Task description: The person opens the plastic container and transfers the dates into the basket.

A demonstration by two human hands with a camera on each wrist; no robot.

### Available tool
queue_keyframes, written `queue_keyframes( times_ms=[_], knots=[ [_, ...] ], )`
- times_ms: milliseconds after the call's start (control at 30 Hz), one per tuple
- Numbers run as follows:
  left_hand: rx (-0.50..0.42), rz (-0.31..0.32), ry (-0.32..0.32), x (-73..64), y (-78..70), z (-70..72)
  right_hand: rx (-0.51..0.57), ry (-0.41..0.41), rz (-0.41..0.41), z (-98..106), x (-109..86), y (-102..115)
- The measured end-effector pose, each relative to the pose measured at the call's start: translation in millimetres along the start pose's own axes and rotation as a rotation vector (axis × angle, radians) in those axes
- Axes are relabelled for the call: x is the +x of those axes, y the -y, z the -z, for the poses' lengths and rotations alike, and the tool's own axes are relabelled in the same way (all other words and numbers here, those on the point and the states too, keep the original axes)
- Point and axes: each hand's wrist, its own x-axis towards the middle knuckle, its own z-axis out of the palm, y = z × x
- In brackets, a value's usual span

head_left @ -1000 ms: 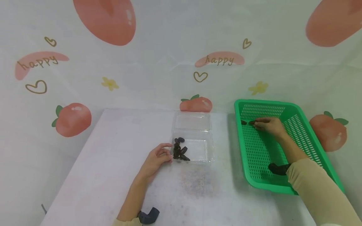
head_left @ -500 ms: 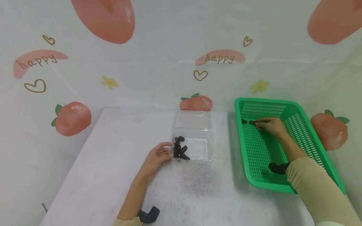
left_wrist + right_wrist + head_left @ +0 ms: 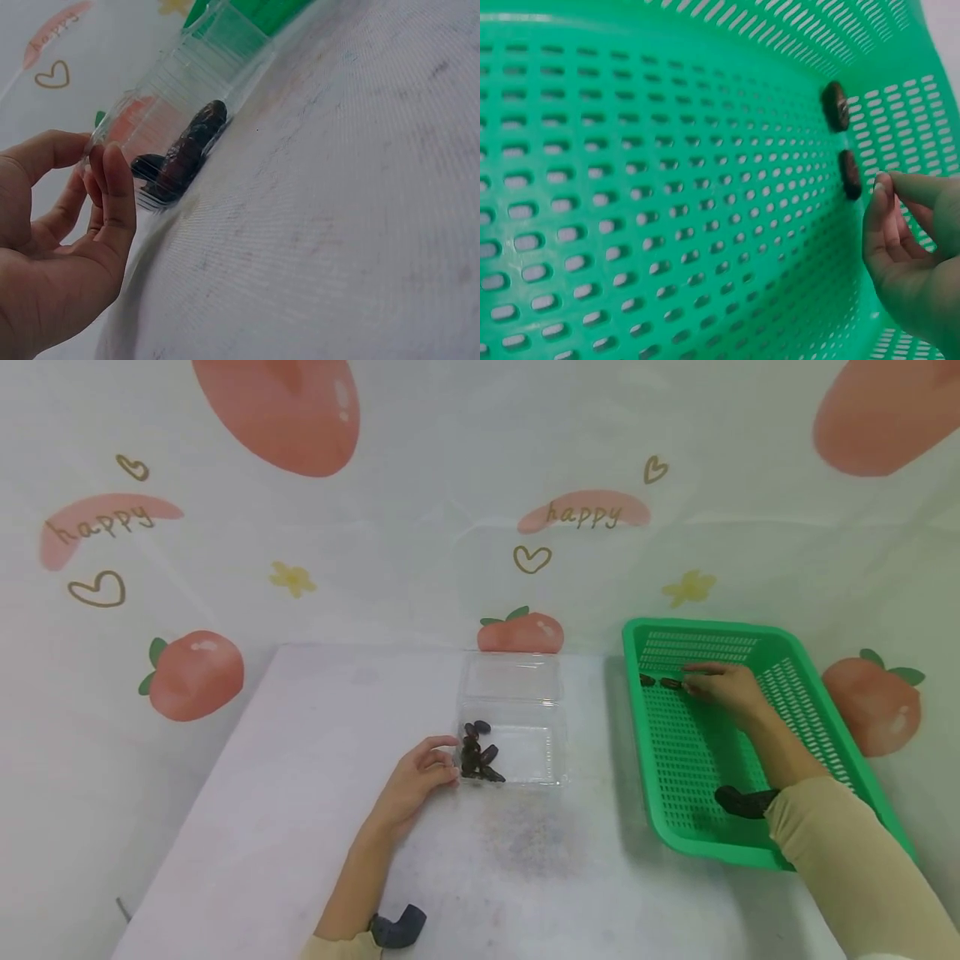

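R hand (image 3: 727, 688) moved right, released; date (image 3: 671, 683) just left. L hand (image 3: 411, 781) pinches box (image 3: 525, 753).

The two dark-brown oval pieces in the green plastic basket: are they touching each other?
Apart; the right wrist view shows the basket between upper piece and lower piece.

The table (image 3: 300, 760) is lit softly and evenly in the head view, with faint shadows cast along the left and near edges of the green basket (image 3: 723, 854). The left wrist view is rendered dim and greyish; in the right wrist view, the dark fruits (image 3: 836, 106) are blurred.
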Motion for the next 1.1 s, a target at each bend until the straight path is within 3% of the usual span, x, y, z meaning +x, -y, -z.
queue_keyframes(
  times_ms=[400, 767, 1100],
  knots=[
    [0.010, -0.008, -0.005, -1.0, -0.5, 2.0, 0.136, 0.017, 0.065, -9, -11.5, 28],
    [0.025, -0.012, 0.000, 3.1, 5.1, 0.4, 0.053, 0.001, 0.186, -24, -42.6, 61],
    [0.036, -0.019, -0.005, 2.2, 5.9, 1.0, 0.311, -0.010, 0.215, -46, -57.3, 83]
  ],
)
